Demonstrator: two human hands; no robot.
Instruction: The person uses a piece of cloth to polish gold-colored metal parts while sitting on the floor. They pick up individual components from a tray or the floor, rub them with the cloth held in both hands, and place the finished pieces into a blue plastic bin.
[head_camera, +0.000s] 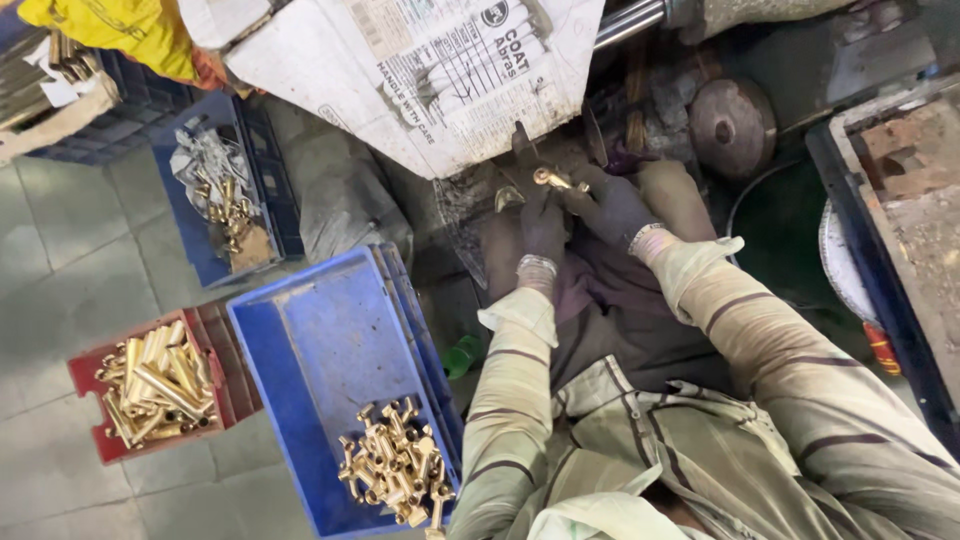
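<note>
A view from above is given of a person seated on the floor, in a striped beige shirt, with both arms stretched away toward the far middle of the scene. Both hands are covered by dark, grimy gloves. A small brass fitting (553, 180) is held at the far end of the reach, just below a torn sheet of white cardboard (420, 70). The right hand (612, 205) is closed in a grip around the near end of the fitting. The left hand (543, 225) lies just beside it, touching it from the left, fingers curled; whether its grip is closed on the fitting cannot be told. To the right of the hands a round, rusty metal disc (732, 125) on a machine is seen. On the near left, close to the person's left elbow, a blue plastic crate (320, 350) is set, with a heap of short brass fittings (395, 465) gathered in its near corner. Left of it, touching its side, a smaller red crate (90, 375) is filled with longer brass tubes (155, 385). Farther away on the left, another blue crate (265, 200) holds a few brass pieces and crumpled plastic. The floor (60, 260) is laid with grey tiles.
</note>
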